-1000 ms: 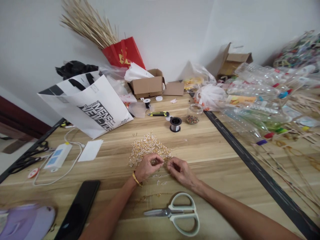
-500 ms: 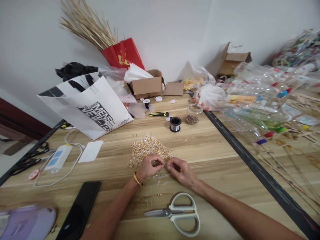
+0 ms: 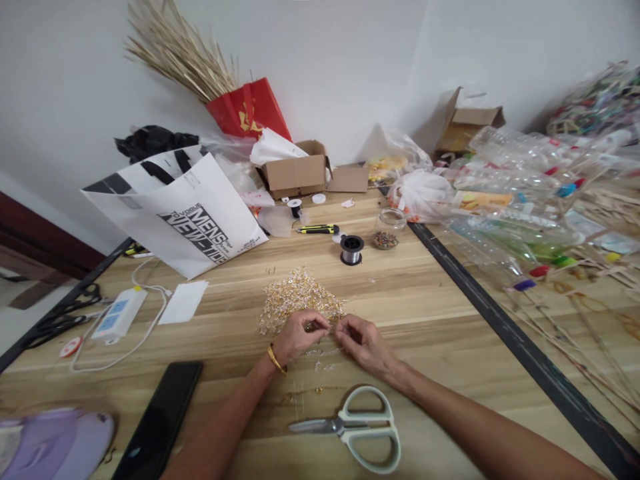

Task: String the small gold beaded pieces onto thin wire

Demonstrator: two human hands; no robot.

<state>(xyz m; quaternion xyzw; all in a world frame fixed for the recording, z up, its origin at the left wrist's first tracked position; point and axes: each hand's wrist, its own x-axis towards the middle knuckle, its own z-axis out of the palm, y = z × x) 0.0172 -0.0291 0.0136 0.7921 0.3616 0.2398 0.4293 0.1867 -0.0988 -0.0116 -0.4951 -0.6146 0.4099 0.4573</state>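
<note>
Brace L grip (image 3: 297, 335) & R grip (image 3: 367, 343) by beads (image 3: 296, 295); both pinched, can't tell on what; go slow w/o snagging chain (image 3: 319, 390) nearside of beads.

left forearm (image 3: 239, 402): bare | left wrist (image 3: 283, 349): narrow, shiny, gold-coloured bangle (image 3: 275, 361) | right forearm (image 3: 453, 408): bare | fingers (image 3: 314, 318): bare

Gold-and-clear bead heap (image 3: 295, 297), loosely spread; thin silvery strand (image 3: 326, 352) nearer, lying sideways.
</note>
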